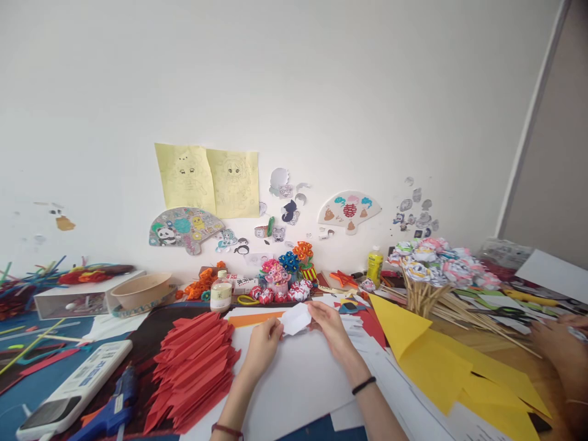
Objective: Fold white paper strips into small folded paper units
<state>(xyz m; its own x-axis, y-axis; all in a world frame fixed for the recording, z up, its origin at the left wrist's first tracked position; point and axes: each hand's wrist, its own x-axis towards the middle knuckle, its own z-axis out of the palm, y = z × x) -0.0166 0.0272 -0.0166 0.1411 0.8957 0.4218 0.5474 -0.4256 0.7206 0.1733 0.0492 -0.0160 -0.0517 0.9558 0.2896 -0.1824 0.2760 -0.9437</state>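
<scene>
Left hand (263, 340) and right hand (327, 323) grip one white paper (295, 318); two yellow drawings (209, 179) behind.

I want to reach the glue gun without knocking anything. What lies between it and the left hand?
In the head view, a stack of folded red paper lies between the blue glue gun and the left hand, which holds a white paper piece.

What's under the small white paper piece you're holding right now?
Under the white paper piece, held by the left hand and right hand, lies a large white sheet. Whatever is beneath that sheet is covered.
</scene>
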